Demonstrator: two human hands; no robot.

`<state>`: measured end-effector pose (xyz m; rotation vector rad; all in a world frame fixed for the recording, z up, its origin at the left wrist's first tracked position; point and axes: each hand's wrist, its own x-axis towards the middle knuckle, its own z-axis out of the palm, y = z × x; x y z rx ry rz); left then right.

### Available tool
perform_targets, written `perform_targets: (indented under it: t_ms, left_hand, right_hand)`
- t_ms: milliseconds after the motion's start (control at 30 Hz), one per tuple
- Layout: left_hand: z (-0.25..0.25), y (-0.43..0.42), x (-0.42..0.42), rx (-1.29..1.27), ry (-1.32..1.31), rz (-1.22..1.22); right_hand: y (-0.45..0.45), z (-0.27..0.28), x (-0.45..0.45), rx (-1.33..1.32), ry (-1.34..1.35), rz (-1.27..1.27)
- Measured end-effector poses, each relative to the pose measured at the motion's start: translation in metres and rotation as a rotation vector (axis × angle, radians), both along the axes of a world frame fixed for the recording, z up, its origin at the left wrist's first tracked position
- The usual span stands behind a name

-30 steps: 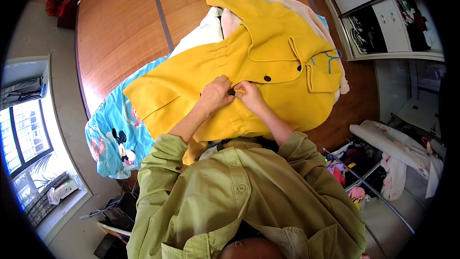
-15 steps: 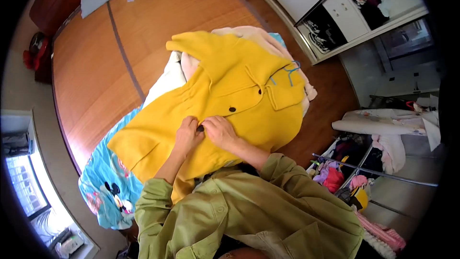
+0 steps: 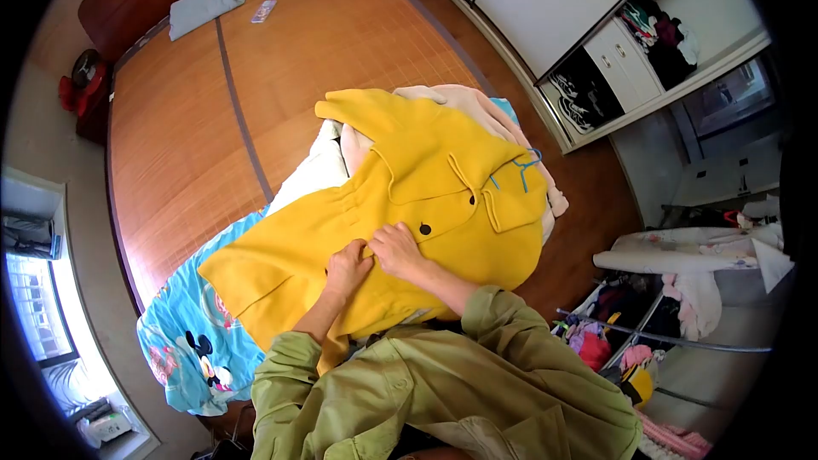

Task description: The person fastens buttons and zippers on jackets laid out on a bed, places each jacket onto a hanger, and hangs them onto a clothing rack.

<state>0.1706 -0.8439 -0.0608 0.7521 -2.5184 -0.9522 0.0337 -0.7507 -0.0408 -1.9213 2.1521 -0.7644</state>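
A yellow coat (image 3: 298,243) lies spread out in front of me, its dark round button (image 3: 425,228) showing above my right hand. Farther up the front, toward the collar, sits another dark button (image 3: 471,200). My left hand (image 3: 348,268) has its fingers closed on the coat's front edge. Close beside it, my right hand (image 3: 395,249) pinches the same edge. Whatever lies between the fingertips is hidden. A blue hanger (image 3: 527,169) pokes out at the coat's neck.
Pale pink and white clothes (image 3: 464,100) and a blue cartoon-print cloth (image 3: 192,353) lie under the coat on the bed (image 3: 170,132). A wardrobe (image 3: 545,13) stands at the upper right. A metal rail (image 3: 665,338) and piled clothes are at the lower right.
The view has tilted up, showing more of the bed's head. The dark button seen between my hands before is no longer visible there. Both hands remain at the coat's front edge.
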Motion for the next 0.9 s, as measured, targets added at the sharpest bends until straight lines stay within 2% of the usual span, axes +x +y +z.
perform_targets:
  t_ms: [200, 333, 467, 667, 767, 900]
  left_hand:
    - [-0.002, 0.005, 0.002, 0.109, -0.004, 0.098]
    - [-0.018, 0.015, -0.006, 0.009, 0.09, 0.141]
    - [-0.026, 0.026, -0.011, -0.158, 0.027, 0.197]
    - [-0.024, 0.041, 0.001, -0.141, -0.07, 0.345]
    - [-0.045, 0.049, 0.039, -0.069, -0.137, 0.561]
    - [-0.064, 0.055, 0.069, 0.005, -0.259, 0.574]
  right_hand:
    - [0.0, 0.001, 0.004, 0.01, 0.009, -0.013]
    - [0.004, -0.002, 0.003, 0.052, 0.025, 0.003]
    - [0.004, -0.007, 0.004, 0.069, 0.053, -0.014]
    - [0.006, -0.02, 0.001, 0.127, 0.103, -0.005]
    - [0.014, -0.022, -0.002, 0.127, 0.056, 0.053]
    - [0.0, -0.015, 0.001, 0.161, -0.026, 0.065]
